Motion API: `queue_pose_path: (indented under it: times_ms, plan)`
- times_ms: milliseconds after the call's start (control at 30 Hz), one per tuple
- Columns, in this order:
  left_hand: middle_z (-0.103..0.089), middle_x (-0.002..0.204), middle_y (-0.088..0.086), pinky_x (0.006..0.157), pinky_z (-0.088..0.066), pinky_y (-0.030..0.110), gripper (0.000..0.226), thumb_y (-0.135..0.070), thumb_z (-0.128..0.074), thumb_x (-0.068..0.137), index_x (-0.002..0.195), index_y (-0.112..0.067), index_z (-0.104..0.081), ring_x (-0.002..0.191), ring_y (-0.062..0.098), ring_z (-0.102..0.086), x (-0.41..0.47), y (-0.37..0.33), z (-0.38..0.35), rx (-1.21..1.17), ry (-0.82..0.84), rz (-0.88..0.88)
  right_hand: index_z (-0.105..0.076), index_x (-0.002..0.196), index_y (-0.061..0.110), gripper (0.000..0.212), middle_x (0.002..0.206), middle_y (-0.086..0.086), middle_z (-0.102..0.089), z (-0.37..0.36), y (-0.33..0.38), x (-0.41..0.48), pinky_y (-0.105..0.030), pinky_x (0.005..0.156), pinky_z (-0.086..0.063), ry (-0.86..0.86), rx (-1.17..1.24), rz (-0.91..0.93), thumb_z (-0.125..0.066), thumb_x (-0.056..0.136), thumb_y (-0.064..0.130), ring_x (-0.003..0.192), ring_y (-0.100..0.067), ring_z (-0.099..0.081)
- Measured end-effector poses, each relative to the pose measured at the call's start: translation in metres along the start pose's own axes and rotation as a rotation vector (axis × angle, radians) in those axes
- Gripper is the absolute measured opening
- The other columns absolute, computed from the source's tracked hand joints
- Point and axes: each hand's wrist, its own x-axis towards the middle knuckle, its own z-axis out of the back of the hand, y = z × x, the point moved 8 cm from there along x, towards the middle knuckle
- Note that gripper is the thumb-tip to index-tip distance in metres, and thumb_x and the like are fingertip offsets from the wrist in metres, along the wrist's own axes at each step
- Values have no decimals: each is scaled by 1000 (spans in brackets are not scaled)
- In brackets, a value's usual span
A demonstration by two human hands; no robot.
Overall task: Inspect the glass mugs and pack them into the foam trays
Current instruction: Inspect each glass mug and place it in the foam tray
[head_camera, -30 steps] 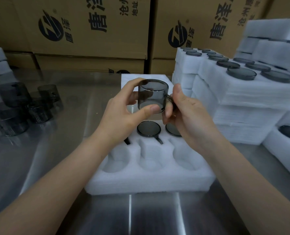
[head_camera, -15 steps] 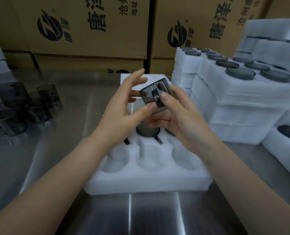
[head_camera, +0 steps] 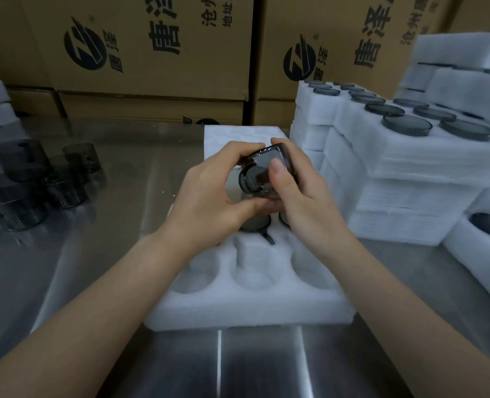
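Observation:
A smoky grey glass mug (head_camera: pixel 262 172) lies on its side between both hands above the white foam tray (head_camera: pixel 246 308), its handle turned toward me. My left hand (head_camera: pixel 212 196) cups its left side and underside. My right hand (head_camera: pixel 298 188) grips its right side, thumb pressed on the glass by the handle. Just below the hands, two mugs (head_camera: pixel 255 224) sit upside down in the tray's middle row, partly hidden. Three round pockets along the tray's near row hold nothing.
Several loose grey mugs (head_camera: pixel 34 182) stand on the steel table at the left. Stacked foam trays filled with mugs (head_camera: pixel 404 150) rise at the right. Another foam tray (head_camera: pixel 485 239) sits at the far right. Cardboard boxes (head_camera: pixel 157 47) line the back.
The mug was upright between my fingertips, then tipped over and turned; now it lies on its side with the handle facing me, lower and closer to the tray.

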Motion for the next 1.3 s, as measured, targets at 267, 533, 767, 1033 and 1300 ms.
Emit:
queue_pose_path:
  times_ms: [267,533,767,1033,1300]
  plan:
    - [-59,116,-18,99,-45,16,67,-14,-88,67,125,-14,-54,115,1,-58,-3,6,-3,-18,8,4,-62,123,22,32,99,-8,-75,7,-13,0,-32,62,-58,-65,371,-211,-38,105,32,90,-24,-73]
    - [-56,126,-15,102,-45,22,68,-9,-81,74,130,-20,-43,121,2,-55,-5,4,-3,-104,10,-40,-66,112,6,46,102,-16,-73,-5,-28,2,-32,66,-58,60,735,-396,-46,94,44,90,-26,-72]
    - [-54,126,-27,99,-34,6,79,-37,-86,62,130,-32,-46,123,-10,-46,-3,13,-8,-69,95,80,-52,134,8,69,112,-22,-68,-18,-31,-1,-42,75,-57,248,791,-439,-51,86,57,94,-33,-70]
    - [-59,119,-9,98,-41,19,72,-34,-78,70,134,-10,-55,112,11,-58,-1,-7,-4,91,46,-30,-65,114,7,48,98,-16,-74,-2,-34,2,-30,58,-57,2,568,-372,-46,95,47,82,-26,-73]
    - [-59,129,3,106,-43,28,67,-9,-83,71,131,-2,-54,123,11,-55,-3,-12,-2,2,69,-98,-63,112,2,45,103,-19,-73,1,-38,3,-37,62,-59,32,744,-419,-48,94,40,87,-34,-73]
